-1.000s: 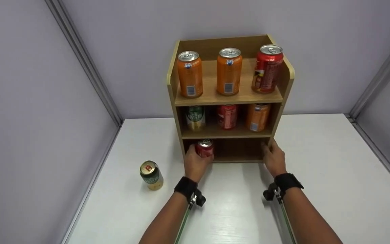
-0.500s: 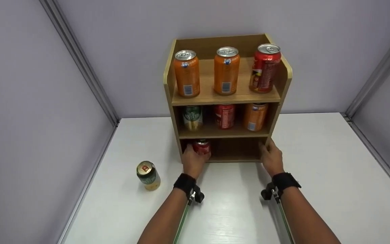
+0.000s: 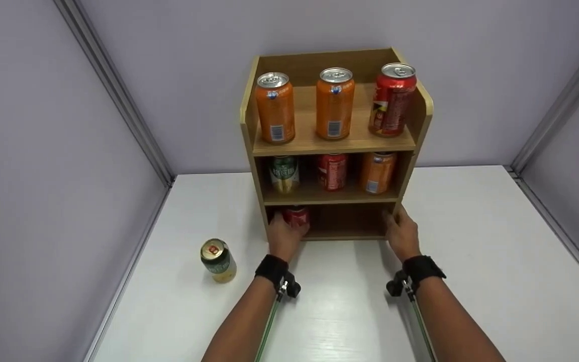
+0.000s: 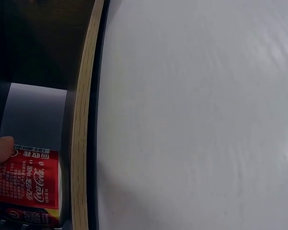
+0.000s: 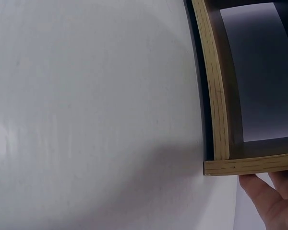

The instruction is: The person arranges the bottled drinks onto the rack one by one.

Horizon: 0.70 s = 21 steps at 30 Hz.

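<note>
My left hand (image 3: pixel 286 238) grips a red Coca-Cola can (image 3: pixel 297 216) standing at the left end of the bottom level of a small wooden shelf (image 3: pixel 332 202). In the left wrist view a fingertip (image 4: pixel 0 149) lies on the Coca-Cola can (image 4: pixel 31 184), just behind the shelf's front lip. My right hand (image 3: pixel 403 235) holds the right side panel low down, with the thumb on the inner side. Fingers of the right hand (image 5: pixel 273 194) show against the outside of that panel in the right wrist view.
Two orange cans (image 3: pixel 275 110) and a red can (image 3: pixel 394 103) stand on top. The middle level holds a green can (image 3: pixel 284 176), a red can (image 3: pixel 332 173) and an orange can (image 3: pixel 378 173). Another green-and-gold can (image 3: pixel 218 261) stands on the white table (image 3: pixel 340 311), left of the shelf.
My left hand has moved the Coca-Cola can deeper into the bottom level. The right hand keeps its hold on the side panel. The head view has shifted slightly.
</note>
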Each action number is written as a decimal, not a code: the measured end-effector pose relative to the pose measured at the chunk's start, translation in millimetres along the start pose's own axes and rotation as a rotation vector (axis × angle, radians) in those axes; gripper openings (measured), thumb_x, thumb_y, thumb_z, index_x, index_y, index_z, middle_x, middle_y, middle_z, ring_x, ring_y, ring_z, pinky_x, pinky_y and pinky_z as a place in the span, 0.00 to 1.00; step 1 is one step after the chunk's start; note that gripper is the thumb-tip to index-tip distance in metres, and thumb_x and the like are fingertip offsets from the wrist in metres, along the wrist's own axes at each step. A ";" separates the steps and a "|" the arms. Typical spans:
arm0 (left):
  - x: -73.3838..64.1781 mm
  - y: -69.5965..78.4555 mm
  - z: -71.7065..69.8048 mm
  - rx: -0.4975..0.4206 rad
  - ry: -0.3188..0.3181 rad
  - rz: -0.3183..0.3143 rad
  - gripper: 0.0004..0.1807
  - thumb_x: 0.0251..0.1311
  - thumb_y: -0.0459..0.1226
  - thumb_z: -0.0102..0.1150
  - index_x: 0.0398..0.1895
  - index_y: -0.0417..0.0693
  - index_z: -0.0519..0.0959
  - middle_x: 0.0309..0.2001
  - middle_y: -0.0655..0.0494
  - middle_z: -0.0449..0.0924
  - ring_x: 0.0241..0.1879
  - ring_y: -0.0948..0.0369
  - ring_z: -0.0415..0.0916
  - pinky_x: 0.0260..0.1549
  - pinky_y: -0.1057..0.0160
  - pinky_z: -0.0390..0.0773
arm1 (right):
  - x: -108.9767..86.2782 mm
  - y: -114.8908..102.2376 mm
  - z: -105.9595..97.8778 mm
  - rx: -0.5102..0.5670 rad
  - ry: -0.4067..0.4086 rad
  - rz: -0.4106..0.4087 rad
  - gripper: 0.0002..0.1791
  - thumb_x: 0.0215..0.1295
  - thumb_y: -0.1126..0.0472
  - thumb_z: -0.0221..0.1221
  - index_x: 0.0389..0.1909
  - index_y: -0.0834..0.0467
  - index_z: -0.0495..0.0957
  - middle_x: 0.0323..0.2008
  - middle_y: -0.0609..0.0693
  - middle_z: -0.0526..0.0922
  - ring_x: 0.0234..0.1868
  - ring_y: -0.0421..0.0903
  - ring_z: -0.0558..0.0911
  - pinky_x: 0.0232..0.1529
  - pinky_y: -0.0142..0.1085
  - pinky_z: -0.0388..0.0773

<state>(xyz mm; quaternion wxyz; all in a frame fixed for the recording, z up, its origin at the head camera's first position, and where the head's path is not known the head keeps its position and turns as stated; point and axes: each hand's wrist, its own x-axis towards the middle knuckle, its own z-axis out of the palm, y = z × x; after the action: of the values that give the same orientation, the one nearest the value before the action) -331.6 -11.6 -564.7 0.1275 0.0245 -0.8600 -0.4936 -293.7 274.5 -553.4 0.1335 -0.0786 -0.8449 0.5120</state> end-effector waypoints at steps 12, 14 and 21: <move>1.1 0.0 -1.2 0.035 0.012 0.031 0.32 0.46 0.47 0.75 0.49 0.38 0.74 0.41 0.46 0.79 0.41 0.53 0.78 0.38 0.55 0.77 | -0.6 -0.8 0.0 0.031 0.014 -0.016 0.28 0.76 0.48 0.45 0.74 0.45 0.58 0.61 0.60 0.74 0.48 0.57 0.76 0.46 0.48 0.70; 1.8 -1.4 -1.2 0.046 0.006 0.043 0.32 0.47 0.48 0.75 0.49 0.39 0.74 0.40 0.47 0.79 0.40 0.54 0.77 0.37 0.56 0.77 | -0.5 -1.4 0.1 0.029 0.008 -0.012 0.28 0.76 0.48 0.45 0.74 0.45 0.58 0.58 0.60 0.75 0.44 0.58 0.77 0.43 0.47 0.71; -2.1 -4.4 -6.9 0.063 -0.045 0.070 0.40 0.49 0.51 0.73 0.58 0.35 0.68 0.45 0.44 0.78 0.45 0.52 0.77 0.42 0.54 0.76 | -0.3 -0.5 -0.3 0.022 -0.006 -0.021 0.29 0.76 0.46 0.45 0.75 0.47 0.57 0.63 0.60 0.72 0.53 0.58 0.76 0.51 0.48 0.69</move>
<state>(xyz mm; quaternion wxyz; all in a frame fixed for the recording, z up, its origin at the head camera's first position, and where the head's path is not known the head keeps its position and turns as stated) -328.3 -19.3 -565.6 0.1247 -0.0127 -0.8780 -0.4620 -293.3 274.4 -552.8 0.1372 -0.0666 -0.8405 0.5199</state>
